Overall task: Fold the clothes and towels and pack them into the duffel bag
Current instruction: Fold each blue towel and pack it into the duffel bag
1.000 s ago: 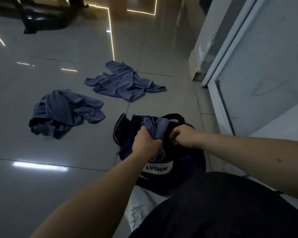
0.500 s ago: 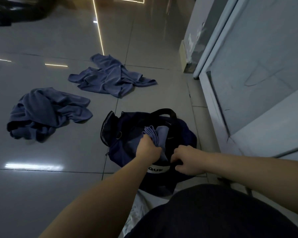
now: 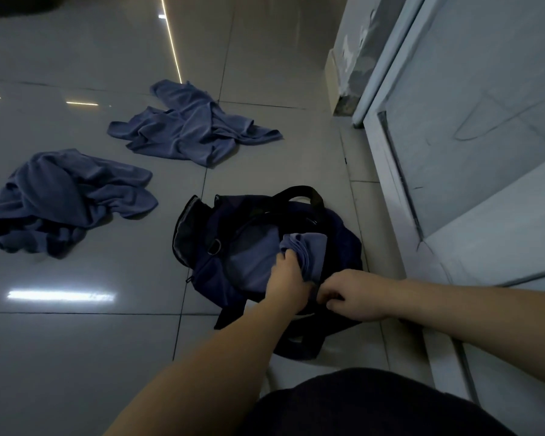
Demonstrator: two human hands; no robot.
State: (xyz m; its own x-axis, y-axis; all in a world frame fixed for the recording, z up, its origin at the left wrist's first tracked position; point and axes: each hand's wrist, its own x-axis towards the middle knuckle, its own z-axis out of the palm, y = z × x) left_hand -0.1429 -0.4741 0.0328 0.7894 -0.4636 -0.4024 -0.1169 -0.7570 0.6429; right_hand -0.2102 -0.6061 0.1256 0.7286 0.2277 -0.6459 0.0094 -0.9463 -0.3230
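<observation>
A dark navy duffel bag lies open on the tiled floor in front of me. My left hand is shut on a folded blue towel and holds it down inside the bag's opening. My right hand grips the near rim of the bag beside it. Two crumpled blue cloths lie loose on the floor: one towel at the left, and a blue shirt farther back.
A white door and its frame run along the right, close to the bag. A black bag handle arches at the bag's far side. Glossy grey tiles reflect ceiling lights. My dark-clothed knee fills the bottom.
My left hand has pushed the folded towel lower into the bag. My right hand has slid down to the bag's near rim, covering the white label. The view has tilted downward.
</observation>
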